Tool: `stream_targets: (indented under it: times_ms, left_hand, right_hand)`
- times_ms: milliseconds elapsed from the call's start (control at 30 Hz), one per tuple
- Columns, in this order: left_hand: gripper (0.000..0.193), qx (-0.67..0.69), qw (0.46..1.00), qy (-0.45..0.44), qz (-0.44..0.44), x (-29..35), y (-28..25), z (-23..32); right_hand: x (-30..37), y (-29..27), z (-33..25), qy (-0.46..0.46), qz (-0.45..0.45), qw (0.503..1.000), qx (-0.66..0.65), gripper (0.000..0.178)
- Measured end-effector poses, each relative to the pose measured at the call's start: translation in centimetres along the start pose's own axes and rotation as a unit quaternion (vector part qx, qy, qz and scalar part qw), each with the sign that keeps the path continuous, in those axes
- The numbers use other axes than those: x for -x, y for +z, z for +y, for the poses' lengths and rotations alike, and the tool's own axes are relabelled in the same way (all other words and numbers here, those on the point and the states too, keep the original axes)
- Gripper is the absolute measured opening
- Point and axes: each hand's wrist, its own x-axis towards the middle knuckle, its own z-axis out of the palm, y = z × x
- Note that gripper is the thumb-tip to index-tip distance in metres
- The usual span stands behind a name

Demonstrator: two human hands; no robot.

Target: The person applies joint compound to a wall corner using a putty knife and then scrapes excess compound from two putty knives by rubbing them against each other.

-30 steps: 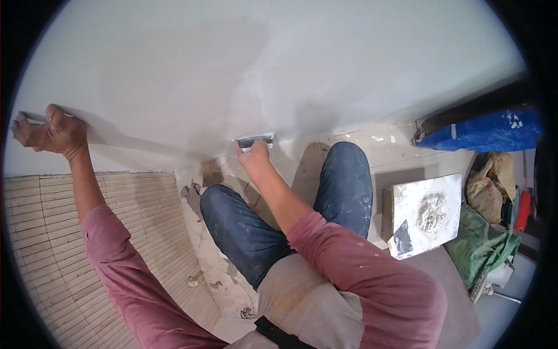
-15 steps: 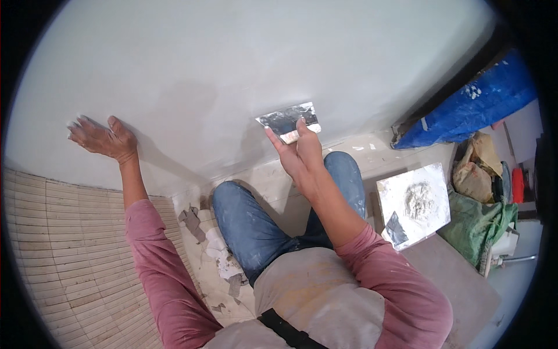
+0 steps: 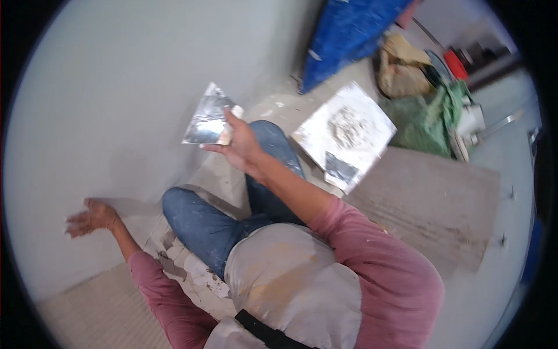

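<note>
My right hand [image 3: 241, 145] grips a wide, shiny metal putty knife [image 3: 208, 122] by its whitish back edge. Its blade stands out to the left, before the pale wall [image 3: 128, 75]; whether it touches the wall I cannot tell. Fingers spread, my left hand [image 3: 95, 218] lies at the wall on the lower left, with white dust on the fingertips. Right of my knees is a square silvery board [image 3: 317, 136] carrying a heap of white putty [image 3: 350, 126]. A smaller dark metal scraper blade [image 3: 340, 168] rests on that board's near corner.
Behind the board stand a blue sheet-covered thing [image 3: 349, 35], a tan bag [image 3: 404, 72] and a green sack [image 3: 421, 119]. A brown slab [image 3: 430, 198] lies at the right. Scraps of paper and debris [image 3: 203, 279] litter the floor beside my left leg.
My view has turned to the right, so the board and bags appear further left. The putty knife is now tilted differently in my right hand. My left hand stays spread by the wall.
</note>
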Motion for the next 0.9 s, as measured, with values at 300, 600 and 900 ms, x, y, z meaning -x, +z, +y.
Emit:
stream_targets:
  times_ms: [300,600,900]
  left_hand:
    - [0.117,0.03,0.998,0.012,-0.054,1.9,-1.5,2.5]
    - [0.043,0.511,0.507,-0.104,-0.686,20.5,-14.3,33.3]
    - [0.07,0.267,0.171,-0.271,-0.909,38.9,-18.5,43.3]
  right_hand:
    - [4.8,-4.5,-7.5,-0.112,0.092,0.989,-0.002,0.048]
    - [16.6,-11.3,-21.4,-0.364,0.253,0.896,0.007,0.039]
    - [23.4,-16.0,-24.6,-0.433,0.23,0.872,-0.008,0.035]
